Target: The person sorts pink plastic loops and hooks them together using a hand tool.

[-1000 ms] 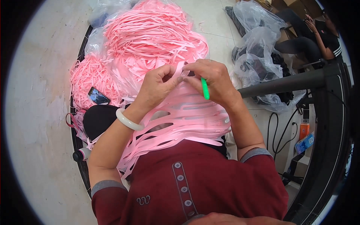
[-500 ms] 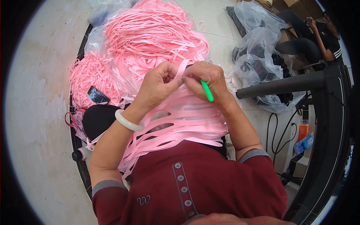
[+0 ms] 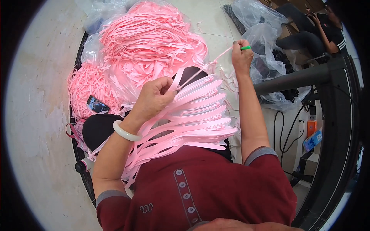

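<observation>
Our left hand (image 3: 156,96) pinches a pink strip (image 3: 177,79); our right hand (image 3: 241,59), closed around a green tool (image 3: 245,48), holds a thin strand (image 3: 196,74) taut. We judge ourselves partway: fanned strips (image 3: 200,103) reach the lap's (image 3: 191,71) right edge; a tangled heap (image 3: 148,34) lies beyond.

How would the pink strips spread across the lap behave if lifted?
The pink strips would probably flop, since they bend in loose curves. They're likely light, looking thin and narrow. They might also snag on one another, as several overlap.
</observation>
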{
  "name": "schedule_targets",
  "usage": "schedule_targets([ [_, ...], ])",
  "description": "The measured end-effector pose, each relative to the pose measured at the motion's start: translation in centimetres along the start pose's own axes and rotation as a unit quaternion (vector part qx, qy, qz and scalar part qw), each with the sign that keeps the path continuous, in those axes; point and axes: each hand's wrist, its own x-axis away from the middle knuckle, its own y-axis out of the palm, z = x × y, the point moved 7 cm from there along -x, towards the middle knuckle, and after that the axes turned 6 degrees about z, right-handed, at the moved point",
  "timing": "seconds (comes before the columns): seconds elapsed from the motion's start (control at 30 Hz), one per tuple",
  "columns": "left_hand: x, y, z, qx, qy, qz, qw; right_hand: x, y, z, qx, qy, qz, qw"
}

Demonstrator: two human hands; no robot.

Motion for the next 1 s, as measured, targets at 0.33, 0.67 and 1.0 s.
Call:
schedule_targets([
  [0.33,-0.4,-0.6,-0.7,0.079,0.006,0.021,0.997,0.7,-1.4,13.8,0.271,0.046,-0.026,0.961],
  [0.67,-0.8,-0.9,-2.9,0.125,-0.120,-0.032,0.984,2.0,0.7,-2.2,-0.113,0.077,-0.209,0.968],
  [1.0,0.1,-1.0,-1.9,0.237,-0.146,-0.088,0.956,10.3,0.9,-12.5,-0.286,0.187,-0.435,0.833],
])
